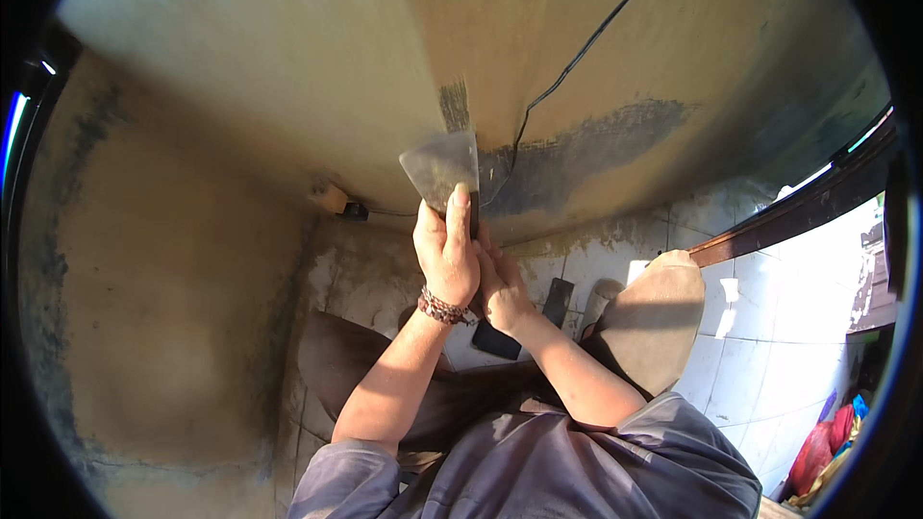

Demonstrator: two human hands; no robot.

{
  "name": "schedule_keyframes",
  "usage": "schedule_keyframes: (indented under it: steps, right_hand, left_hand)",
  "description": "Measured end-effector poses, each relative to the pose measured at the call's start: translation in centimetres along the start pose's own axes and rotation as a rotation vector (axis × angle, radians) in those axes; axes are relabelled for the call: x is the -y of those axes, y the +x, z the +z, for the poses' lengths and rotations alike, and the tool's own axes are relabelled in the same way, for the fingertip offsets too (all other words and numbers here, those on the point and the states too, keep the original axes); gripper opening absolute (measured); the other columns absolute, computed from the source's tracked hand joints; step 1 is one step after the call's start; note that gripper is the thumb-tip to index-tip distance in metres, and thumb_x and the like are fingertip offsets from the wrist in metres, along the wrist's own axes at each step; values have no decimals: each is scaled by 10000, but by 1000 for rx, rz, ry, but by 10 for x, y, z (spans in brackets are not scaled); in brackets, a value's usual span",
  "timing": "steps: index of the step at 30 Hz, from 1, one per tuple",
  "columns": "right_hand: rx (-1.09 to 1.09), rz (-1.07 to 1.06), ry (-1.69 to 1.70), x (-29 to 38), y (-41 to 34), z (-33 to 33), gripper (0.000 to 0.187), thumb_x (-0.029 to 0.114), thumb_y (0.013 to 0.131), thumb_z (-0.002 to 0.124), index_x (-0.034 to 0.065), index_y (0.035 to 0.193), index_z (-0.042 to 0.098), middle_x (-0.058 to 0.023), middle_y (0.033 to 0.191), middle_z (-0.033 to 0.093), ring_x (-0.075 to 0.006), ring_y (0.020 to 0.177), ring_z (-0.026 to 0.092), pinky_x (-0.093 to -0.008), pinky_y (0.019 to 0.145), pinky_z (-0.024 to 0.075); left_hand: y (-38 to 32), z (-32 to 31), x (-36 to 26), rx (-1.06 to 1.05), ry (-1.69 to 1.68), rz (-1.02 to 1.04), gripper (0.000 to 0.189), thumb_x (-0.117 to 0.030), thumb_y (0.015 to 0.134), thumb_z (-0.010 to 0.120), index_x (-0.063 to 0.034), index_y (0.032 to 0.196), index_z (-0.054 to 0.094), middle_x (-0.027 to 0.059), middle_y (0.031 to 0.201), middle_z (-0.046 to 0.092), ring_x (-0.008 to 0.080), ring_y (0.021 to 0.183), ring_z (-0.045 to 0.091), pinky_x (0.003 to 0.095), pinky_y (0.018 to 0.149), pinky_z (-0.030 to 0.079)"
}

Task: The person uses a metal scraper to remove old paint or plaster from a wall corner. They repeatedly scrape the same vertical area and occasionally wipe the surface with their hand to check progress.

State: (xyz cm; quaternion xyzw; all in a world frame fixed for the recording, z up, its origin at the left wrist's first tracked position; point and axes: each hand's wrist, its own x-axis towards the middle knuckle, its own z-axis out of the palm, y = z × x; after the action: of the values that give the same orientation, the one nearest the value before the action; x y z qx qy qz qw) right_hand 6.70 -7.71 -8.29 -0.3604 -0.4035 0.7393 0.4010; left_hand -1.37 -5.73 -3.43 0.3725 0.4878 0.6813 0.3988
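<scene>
My left hand (pixel 451 252) holds a wide-bladed putty knife (pixel 441 162), its thumb lying along the metal blade. The blade points up toward the brownish wall (pixel 324 65), just below a narrow grey streak (pixel 454 107) on its surface. Against the lower handle, my right hand (pixel 505 295) is pressed close beside the left, with its grip partly hidden. A beaded bracelet (pixel 441 308) circles my left wrist. To the right of the blade, a larger dark grey patch (pixel 577 151) spreads over the wall.
A black cable (pixel 566 72) hangs down the wall. A socket box (pixel 329 197) with a black plug (pixel 355 212) sits near the corner. Dark flat objects (pixel 496 343) lie on white floor tiles (pixel 750 367) between my legs. A wooden frame (pixel 786 213) and colourful plastic bags (pixel 818 454) are at right.
</scene>
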Motion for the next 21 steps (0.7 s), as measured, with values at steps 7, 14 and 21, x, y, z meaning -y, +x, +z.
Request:
schedule_keyframes:
  steps: [7,14,21]
  right_hand:
    - [-17,68,-32,12,-3,-1,486,298,1014,412,-6,1392,377,-96,1219,541,-114,1126,472,-272,965,380]
    - [50,-13,79,24,-7,1,414,279,1025,403,43,1365,419,12,832,564,-17,663,470,-194,542,377]
    - [33,-135,37,17,-11,4,332,277,1026,386,68,1269,471,40,653,505,-23,501,423,-215,435,337]
  left_hand:
    - [-1,1,-2,36,-63,-11,235,-236,979,542,-5,1017,528,15,792,570,53,549,499,222,448,414]
    - [4,7,-7,1,45,105,208,-224,987,526,-17,1003,517,10,757,565,51,526,479,217,446,413]
    - [-2,11,-3,-30,-50,6,212,-226,992,515,-20,947,498,20,697,554,64,486,482,215,433,407]
